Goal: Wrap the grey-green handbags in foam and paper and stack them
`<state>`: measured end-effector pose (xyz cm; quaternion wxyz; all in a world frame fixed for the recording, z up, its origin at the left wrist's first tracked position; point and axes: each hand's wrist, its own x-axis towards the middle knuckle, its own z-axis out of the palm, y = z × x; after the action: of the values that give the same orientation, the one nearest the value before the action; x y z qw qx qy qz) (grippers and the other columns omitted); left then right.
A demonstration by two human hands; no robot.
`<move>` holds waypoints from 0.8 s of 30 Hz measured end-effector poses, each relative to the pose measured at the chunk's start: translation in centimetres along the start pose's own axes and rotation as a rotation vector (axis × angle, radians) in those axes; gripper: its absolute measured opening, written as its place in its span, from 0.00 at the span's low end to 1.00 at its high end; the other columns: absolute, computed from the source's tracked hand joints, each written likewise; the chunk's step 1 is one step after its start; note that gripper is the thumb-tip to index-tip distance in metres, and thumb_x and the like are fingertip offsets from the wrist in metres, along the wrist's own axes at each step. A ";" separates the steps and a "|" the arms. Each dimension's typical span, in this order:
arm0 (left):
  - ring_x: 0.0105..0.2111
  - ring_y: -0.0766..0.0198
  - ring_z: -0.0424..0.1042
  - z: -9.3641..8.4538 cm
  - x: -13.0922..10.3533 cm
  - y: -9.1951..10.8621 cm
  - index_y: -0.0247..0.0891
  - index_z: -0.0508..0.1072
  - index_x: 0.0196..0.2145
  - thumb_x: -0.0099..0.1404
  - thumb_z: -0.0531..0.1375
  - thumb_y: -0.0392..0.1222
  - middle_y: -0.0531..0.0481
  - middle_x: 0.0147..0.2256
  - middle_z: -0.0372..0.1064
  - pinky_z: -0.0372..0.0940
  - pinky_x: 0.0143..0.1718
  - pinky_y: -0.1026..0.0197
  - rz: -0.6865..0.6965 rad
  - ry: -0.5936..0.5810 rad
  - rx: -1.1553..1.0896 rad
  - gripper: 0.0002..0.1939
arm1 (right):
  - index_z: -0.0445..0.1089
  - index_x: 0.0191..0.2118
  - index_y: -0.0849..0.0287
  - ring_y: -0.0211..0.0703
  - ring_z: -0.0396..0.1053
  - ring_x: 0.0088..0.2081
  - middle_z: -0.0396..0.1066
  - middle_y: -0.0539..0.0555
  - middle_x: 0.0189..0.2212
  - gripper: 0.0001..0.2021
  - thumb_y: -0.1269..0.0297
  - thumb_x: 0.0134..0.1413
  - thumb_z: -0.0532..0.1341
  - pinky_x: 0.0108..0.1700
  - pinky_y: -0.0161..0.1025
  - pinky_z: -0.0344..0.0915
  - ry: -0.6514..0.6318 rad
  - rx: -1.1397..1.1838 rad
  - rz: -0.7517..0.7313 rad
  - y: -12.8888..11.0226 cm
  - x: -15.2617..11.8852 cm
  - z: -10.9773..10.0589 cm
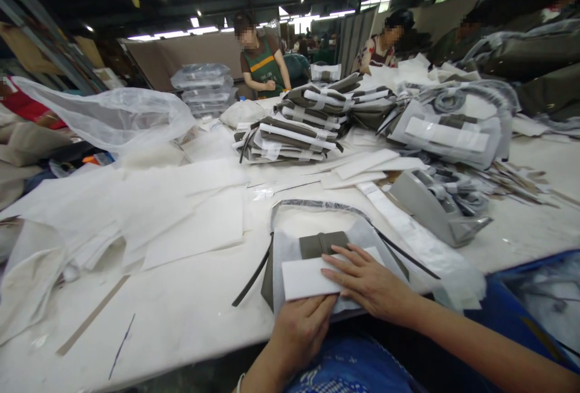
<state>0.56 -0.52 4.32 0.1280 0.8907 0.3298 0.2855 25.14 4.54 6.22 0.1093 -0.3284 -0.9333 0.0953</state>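
Note:
A dark olive handbag (268, 284) lies in front of me on the white table, partly covered by pale tissue paper (285, 245). Its handle (317, 204), wrapped in clear film, arches away from me. Across the bag's front rests a white foam strip (303, 278), just below an olive strap tab (312, 245). My right hand (367, 278) presses flat on the strip, its fingers spread. At the strip's near edge my left hand (303, 323) has its fingers together and curled against it; the thumb is hidden.
White sheets (194, 230) cover the left. Several wrapped bags (290, 139) are piled at the back. To the right stand a grey-olive bag (421, 206) and a plastic-wrapped strip (408, 230). A blue-lined bin (507, 308) is at the right edge. Two co-workers (265, 67) work opposite.

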 end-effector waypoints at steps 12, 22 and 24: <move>0.63 0.55 0.60 -1.2 4.1 2.4 0.38 0.55 0.66 0.71 0.54 0.37 0.39 0.65 0.57 0.64 0.60 0.52 -0.185 0.078 -0.067 0.27 | 0.58 0.66 0.50 0.54 0.47 0.69 0.61 0.56 0.64 0.26 0.62 0.64 0.57 0.68 0.63 0.45 0.059 0.108 -0.013 -0.2 -0.2 0.4; 0.60 0.49 0.65 5.6 1.7 -2.2 0.34 0.47 0.69 0.69 0.56 0.45 0.36 0.63 0.60 0.70 0.53 0.53 0.165 0.097 0.429 0.36 | 0.74 0.37 0.58 0.40 0.73 0.50 0.79 0.55 0.39 0.07 0.63 0.63 0.59 0.60 0.42 0.65 0.473 0.228 -0.081 -0.1 -1.1 2.1; 0.56 0.49 0.70 6.6 1.7 -2.9 0.39 0.46 0.70 0.69 0.55 0.44 0.38 0.60 0.65 0.72 0.50 0.52 0.160 0.143 0.483 0.36 | 0.74 0.35 0.57 0.39 0.75 0.46 0.80 0.53 0.36 0.08 0.65 0.63 0.58 0.57 0.40 0.67 0.500 0.220 -0.081 -0.2 -1.8 1.4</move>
<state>3.97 2.53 -1.48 -0.1351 0.8962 0.3250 0.2700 25.98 3.10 4.67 0.3749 -0.2904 -0.8738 0.1076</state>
